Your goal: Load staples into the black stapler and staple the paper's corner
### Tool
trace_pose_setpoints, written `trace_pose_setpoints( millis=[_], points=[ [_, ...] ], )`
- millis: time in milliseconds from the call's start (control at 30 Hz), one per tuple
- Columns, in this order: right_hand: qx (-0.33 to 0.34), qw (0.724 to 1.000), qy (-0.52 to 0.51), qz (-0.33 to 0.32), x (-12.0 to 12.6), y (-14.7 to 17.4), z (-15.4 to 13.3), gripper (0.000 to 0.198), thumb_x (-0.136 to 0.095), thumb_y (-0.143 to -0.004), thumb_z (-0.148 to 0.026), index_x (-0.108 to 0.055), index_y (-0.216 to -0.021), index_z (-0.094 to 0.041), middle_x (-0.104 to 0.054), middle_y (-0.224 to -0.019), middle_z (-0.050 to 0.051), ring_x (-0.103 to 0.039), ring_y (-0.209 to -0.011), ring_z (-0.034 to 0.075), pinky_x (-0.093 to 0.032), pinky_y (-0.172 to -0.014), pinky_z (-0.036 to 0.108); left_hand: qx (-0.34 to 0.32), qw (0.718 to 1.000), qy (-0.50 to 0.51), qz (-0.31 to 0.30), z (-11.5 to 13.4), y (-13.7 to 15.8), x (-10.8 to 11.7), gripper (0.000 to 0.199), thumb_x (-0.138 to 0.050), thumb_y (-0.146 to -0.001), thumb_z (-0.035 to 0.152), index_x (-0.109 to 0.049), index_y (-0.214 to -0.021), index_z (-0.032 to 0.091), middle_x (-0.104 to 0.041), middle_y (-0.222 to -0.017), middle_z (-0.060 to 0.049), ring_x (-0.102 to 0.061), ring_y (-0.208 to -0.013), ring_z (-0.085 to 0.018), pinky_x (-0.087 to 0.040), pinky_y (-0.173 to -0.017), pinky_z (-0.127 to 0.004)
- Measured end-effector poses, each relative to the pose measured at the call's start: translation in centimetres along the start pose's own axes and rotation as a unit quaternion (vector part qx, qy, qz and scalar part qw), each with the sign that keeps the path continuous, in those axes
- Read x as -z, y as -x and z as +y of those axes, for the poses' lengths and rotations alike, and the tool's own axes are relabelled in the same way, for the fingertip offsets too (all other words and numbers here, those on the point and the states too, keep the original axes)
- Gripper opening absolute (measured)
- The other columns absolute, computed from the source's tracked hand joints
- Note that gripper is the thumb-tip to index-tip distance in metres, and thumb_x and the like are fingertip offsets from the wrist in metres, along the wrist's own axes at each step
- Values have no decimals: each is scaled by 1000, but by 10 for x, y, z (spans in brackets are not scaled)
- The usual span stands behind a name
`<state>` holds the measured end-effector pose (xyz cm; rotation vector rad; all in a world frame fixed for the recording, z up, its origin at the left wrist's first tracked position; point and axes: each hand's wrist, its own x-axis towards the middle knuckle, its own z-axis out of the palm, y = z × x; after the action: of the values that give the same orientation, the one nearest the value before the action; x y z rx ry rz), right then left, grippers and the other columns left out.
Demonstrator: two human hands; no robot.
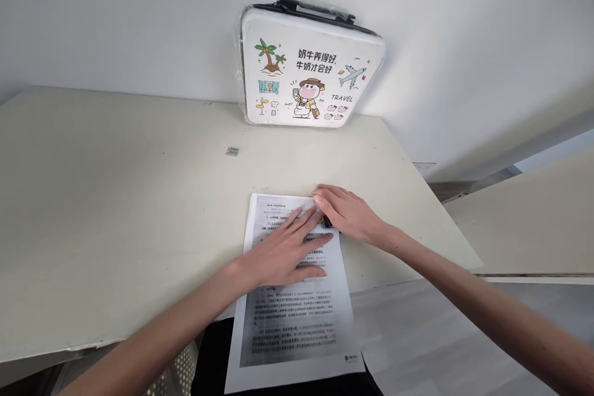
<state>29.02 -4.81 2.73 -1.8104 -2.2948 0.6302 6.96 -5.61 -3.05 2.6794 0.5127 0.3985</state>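
A stack of printed sheets [297, 334] lies on the table, its lower part hanging past the front edge over dark-clothed legs. My left hand [288, 253] rests flat on the upper half of the page, fingers spread. At the top right corner of the sheets, my right hand [346, 211] is closed over a small black thing that looks like a stapler [327, 221]. Only a dark bit of it shows beneath the palm; the rest is hidden. The left fingertips come close to the right hand.
Small strips of staples [232, 151] lie on the pale table [116, 198] beyond the paper. A white cartoon-printed case [278, 21] with a black handle leans upright against the wall at the back. The table's right edge slants toward the grey floor [417, 322].
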Motion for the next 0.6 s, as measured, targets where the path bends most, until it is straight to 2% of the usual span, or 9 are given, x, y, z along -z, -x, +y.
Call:
trace_pose_setpoints(
  millis=[267,500,600],
  points=[
    [3,1000,13,-16,1,0,0,53,-20,-112,-51,-61,-136,-28,-55,-158,5,-43,-152,25,-38,-121,49,0,1000,2,15,-2,0,-2,69,-51,-103,66,-44,-162,30,-4,-178,-1,-1,-164,-32,-9,-135,-54],
    [4,1000,24,-18,-2,-1,3,53,-19,-112,-52,-60,-139,-30,-51,-161,4,-40,-154,24,-38,-122,49,0,1000,-4,11,-3,0,-2,70,-50,-104,66,-45,-161,27,-5,-178,-6,-2,-164,-32,-10,-135,-53],
    [1,999,30,-18,-4,-1,4,54,-19,-112,-53,-59,-141,-29,-50,-162,5,-39,-155,24,-37,-122,49,-2,1000,-3,15,-3,0,-2,70,-50,-104,66,-42,-163,28,-4,-178,-4,-2,-164,-32,-11,-135,-54]
  ],
)
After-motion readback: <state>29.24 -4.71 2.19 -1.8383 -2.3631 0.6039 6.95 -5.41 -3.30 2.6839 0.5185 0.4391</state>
